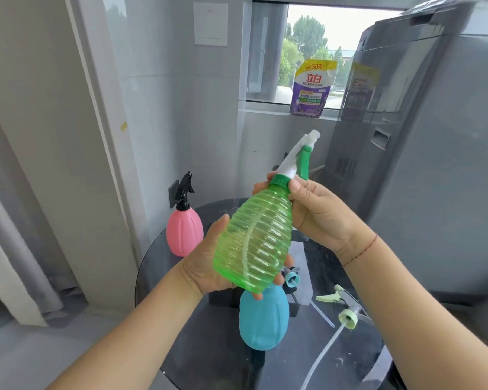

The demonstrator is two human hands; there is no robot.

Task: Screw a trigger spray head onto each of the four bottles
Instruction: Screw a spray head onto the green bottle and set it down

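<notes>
**Green bottle: collar being threaded**

Cradling the green bottle (254,243) in my left hand (209,266), fingers wrapped under its belly; right hand (319,212) pinches the green collar (279,182) of its spray head (299,156). Bottle is tilted, held above the blue bottle (264,319). Looks empty, so probably light; thin ribbed wall likely flexes, so I hold the belly loosely and torque at the stiff collar. Pink bottle (184,230), left of it, is capped. Two loose heads (347,308) lie right of the blue one.

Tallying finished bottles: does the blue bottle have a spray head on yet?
No, the blue bottle lies headless on the table, two loose heads beside it.
</notes>
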